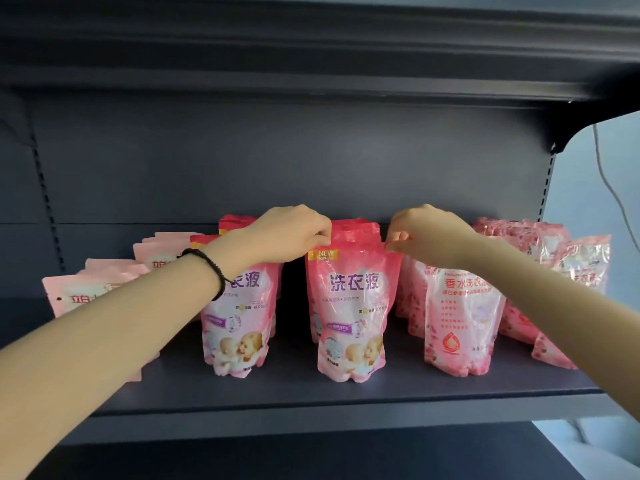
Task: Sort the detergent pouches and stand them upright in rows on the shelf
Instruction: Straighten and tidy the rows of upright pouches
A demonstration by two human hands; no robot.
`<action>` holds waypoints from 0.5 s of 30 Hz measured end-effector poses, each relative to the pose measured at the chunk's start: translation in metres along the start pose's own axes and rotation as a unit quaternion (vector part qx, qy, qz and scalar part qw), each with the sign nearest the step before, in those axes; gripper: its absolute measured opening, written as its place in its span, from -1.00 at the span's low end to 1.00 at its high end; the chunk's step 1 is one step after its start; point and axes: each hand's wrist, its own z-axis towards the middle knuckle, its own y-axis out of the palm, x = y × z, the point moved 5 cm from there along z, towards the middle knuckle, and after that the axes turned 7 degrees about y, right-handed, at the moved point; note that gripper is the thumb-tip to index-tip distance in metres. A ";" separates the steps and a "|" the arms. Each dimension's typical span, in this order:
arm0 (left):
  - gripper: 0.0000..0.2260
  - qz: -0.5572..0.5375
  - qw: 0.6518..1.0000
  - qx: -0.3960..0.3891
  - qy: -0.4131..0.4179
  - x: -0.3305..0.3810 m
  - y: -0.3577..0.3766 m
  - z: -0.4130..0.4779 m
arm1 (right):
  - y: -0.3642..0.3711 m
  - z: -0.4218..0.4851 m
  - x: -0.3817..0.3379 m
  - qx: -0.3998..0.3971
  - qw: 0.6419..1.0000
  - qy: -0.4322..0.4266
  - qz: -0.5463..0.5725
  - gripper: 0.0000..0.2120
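A pink baby-print detergent pouch [349, 306] stands upright at the middle front of the dark shelf [311, 393]. My left hand [291, 233] pinches its top left corner and my right hand [429, 233] pinches its top right corner. More pouches of the same print stand behind it. A matching pouch [239, 327] heads the row to the left, partly hidden by my left forearm. To the right stands a pink floral pouch [460, 320] with others behind it.
Pale pink pouches [97, 289] stand in a row at the far left behind my left arm. More floral pouches [568, 271] lean at the right end near the shelf upright. A shelf board overhangs above. A lower shelf shows below.
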 end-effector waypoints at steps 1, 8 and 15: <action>-0.84 -0.009 1.000 -0.004 0.002 0.001 -0.001 -0.001 | -0.001 0.000 -0.001 -0.009 1.000 -0.003 0.000 -0.84; -0.83 0.023 1.000 -0.003 -0.012 -0.023 -0.028 -0.043 | -0.011 0.008 -0.010 -0.056 0.997 -0.043 -0.005 -0.89; -0.85 0.016 0.998 -0.005 -0.055 -0.073 -0.046 -0.099 | -0.012 0.019 -0.070 -0.022 0.994 -0.102 -0.033 -0.88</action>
